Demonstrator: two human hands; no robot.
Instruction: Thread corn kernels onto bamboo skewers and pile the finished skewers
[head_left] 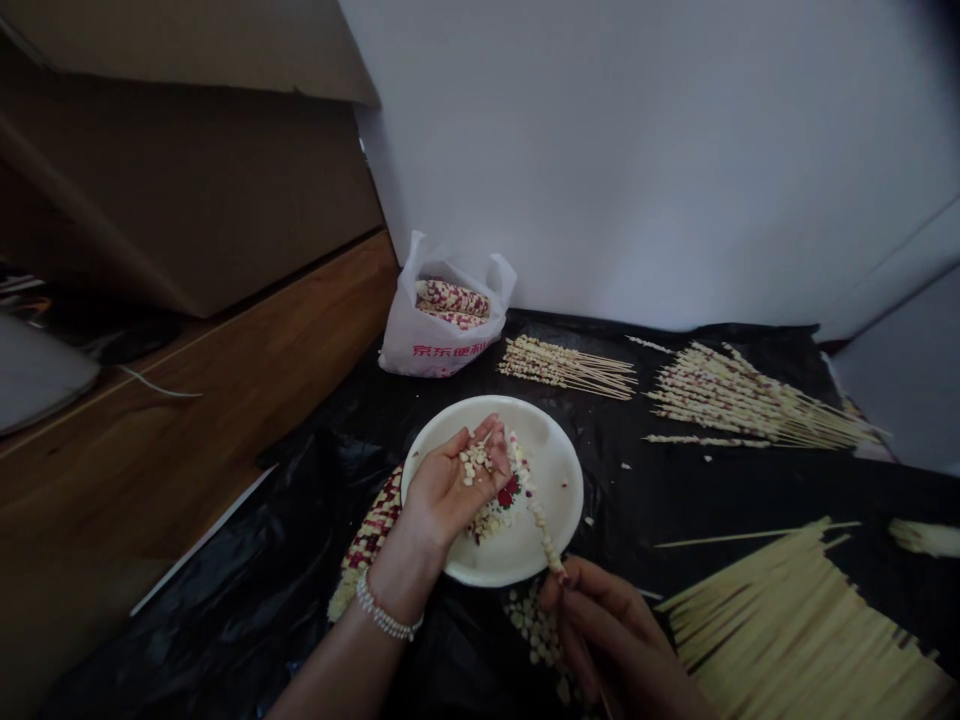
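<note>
Pinching 1 kernel-threaded skewer (536, 505) just below its lowest kernels, the right hand (611, 625) has its fingertips closed; the threaded length reaches beyond that grip, over the bowl (559, 450), its tip near the fingers of the left hand (461, 485). This hand is palm up, loosely cupped, cradling loose kernels (474, 462) too small to count. 1 bowl sits near the middle of the black sheet (630, 530), 1 speckled cob (375, 522) at its left. Along the sheet's far edge are 1 plastic bag (409, 345) showing at least 2 cobs (455, 297) and 2 groups of threaded skewers (716, 395), overlapping uncountably. 1 pile of bare sticks (795, 610) lies toward the near right corner.
</note>
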